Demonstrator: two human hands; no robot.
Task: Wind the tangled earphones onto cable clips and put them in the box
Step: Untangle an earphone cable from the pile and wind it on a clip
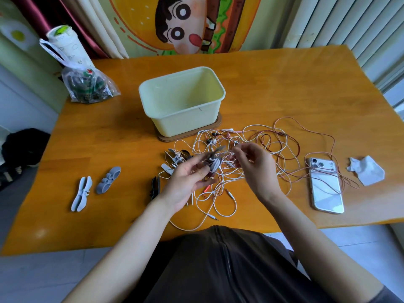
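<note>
A tangle of white and reddish earphone cables [258, 147] lies on the wooden table [284, 88] in front of the pale yellow box [183, 119]. My left hand [185, 180] holds a grey cable clip [215, 164] with cable across it, above the tangle. My right hand [255, 169] pinches a white cable beside the clip. Two loose clips lie at the left: a light one [81, 193] and a grey one [108, 179]. More clips [175, 158] and a black one [155, 188] lie by my left wrist.
The box stands open on a brown lid [166, 137]. A white phone [325, 184] lies at the right under red cable loops, with a crumpled tissue [367, 170] beyond it. A plastic bag [87, 84] sits at the far left corner.
</note>
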